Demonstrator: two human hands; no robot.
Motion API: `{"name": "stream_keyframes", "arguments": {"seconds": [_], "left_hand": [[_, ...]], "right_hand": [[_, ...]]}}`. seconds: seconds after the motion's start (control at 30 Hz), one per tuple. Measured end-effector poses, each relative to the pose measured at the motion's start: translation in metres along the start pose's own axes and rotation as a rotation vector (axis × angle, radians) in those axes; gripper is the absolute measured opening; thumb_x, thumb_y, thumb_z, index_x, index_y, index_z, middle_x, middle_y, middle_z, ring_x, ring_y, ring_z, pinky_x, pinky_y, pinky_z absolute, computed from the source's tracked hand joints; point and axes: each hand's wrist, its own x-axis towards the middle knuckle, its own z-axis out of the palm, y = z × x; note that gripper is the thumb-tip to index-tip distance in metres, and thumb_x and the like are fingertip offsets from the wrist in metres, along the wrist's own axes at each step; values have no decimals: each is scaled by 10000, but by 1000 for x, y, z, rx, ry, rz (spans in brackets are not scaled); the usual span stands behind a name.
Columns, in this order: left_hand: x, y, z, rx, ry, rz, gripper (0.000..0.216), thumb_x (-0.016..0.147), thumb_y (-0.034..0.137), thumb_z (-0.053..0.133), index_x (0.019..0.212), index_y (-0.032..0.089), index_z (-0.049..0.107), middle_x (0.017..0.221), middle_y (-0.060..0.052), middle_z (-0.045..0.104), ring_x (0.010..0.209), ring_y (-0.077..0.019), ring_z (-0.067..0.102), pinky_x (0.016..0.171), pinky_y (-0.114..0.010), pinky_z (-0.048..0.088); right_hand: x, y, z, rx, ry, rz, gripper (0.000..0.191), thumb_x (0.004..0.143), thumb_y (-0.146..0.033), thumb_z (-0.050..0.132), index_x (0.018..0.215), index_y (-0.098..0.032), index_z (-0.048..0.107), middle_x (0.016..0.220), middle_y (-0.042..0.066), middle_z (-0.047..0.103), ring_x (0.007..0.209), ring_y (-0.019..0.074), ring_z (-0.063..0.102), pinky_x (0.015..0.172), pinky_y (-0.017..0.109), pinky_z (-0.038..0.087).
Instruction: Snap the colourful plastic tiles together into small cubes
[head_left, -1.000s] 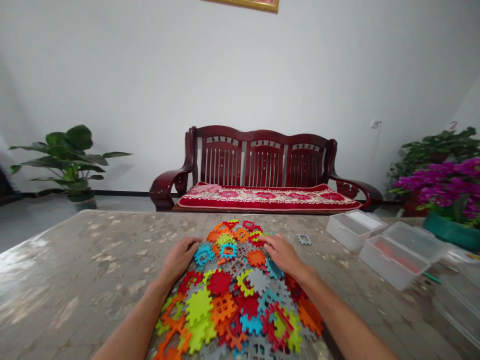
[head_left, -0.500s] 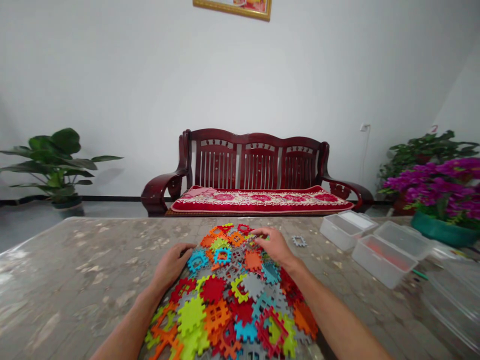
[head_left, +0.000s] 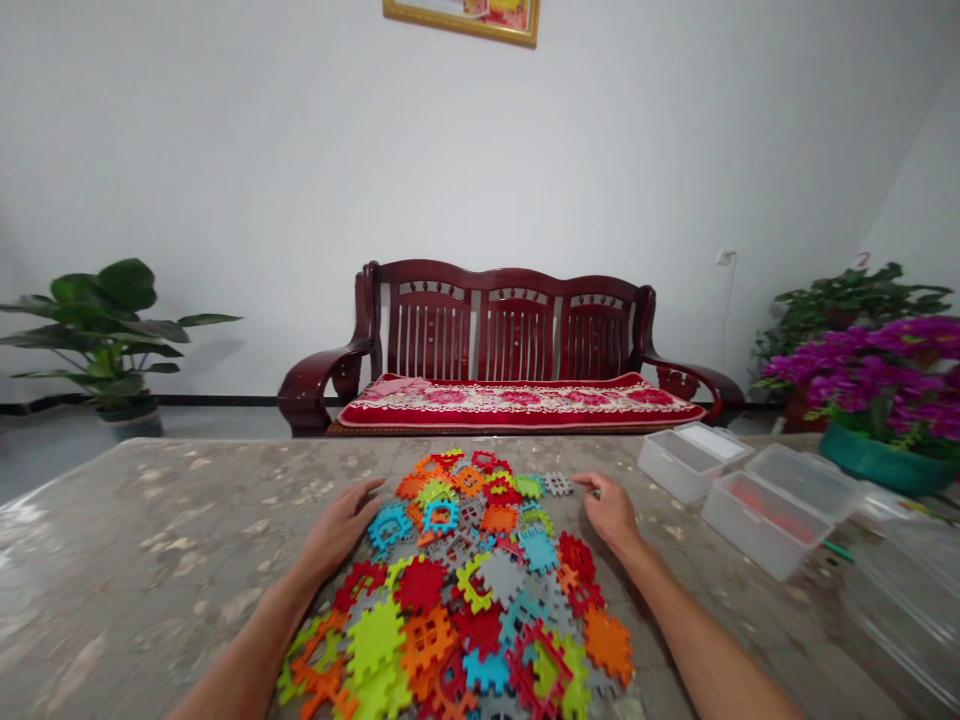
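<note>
A heap of interlocking plastic puzzle tiles (head_left: 424, 583) in red, orange, lime, blue and grey lies in the middle of the table. My left hand (head_left: 343, 517) rests at the heap's left side, fingers stretched out, beside a blue frame-shaped tile (head_left: 389, 527). It holds nothing. Over at the far right edge of the heap is my right hand (head_left: 609, 508), its index finger pointing at a grey lattice tile (head_left: 557, 484). The fingertip is close to that tile; contact cannot be made out. Nothing shows in its grasp.
Two clear plastic boxes (head_left: 765, 525) (head_left: 679, 478) stand on the table (head_left: 187, 530) at the right, one holding something orange-red. Beyond them are a clear lid, a green pen and purple flowers in a teal pot (head_left: 885, 458). A wooden bench (head_left: 517, 320) stands behind.
My right hand has moved right, from over the heap's far part to its outer edge. The lone grey tile has shifted left against the heap. My left hand has drifted slightly left.
</note>
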Motion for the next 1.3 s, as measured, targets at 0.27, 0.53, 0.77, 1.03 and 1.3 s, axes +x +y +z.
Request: {"name": "stream_keyframes", "arguments": {"seconds": [0.27,0.53,0.77,1.03,1.3], "left_hand": [[4,-11,0,-64,-61,38,554,816,540,528,1196,178,705,1297,-116,701,1242,-303,609,1131,-468,419],[8,-17,3,-53,-41,50,522,808,548,535,1132,190,734,1223,-101,734,1172,-293,645,1100,-447,450],[7,-16,3,-22,-39,70,487,816,515,512,1098,196,748,1198,-96,743,1148,-289,656,1091,-447,460],[8,-19,4,36,-36,90,475,825,498,503,1100,203,754,1230,-102,735,1188,-300,645,1105,-459,448],[7,-17,4,40,-28,109,457,837,496,502,1088,214,759,1209,-92,744,1169,-294,656,1093,-456,462]], "right_hand": [[-1,-15,2,-270,-139,-190,404,915,-290,523,1287,-270,682,1424,37,614,1378,311,438,1104,492,343],[-3,-2,-13,-225,-38,-35,466,789,-126,524,1187,-255,730,1292,26,699,1256,248,555,1072,381,393],[-4,16,-29,-308,6,210,445,857,-209,522,1267,-247,691,1153,88,742,1107,284,643,922,371,473],[-1,2,-25,-286,41,95,395,874,-184,518,1221,-229,702,1237,63,715,1171,251,610,998,348,439],[-7,-35,-2,-342,-77,-17,530,861,-440,639,1320,-177,632,1238,111,710,1156,303,600,954,387,449]]}}
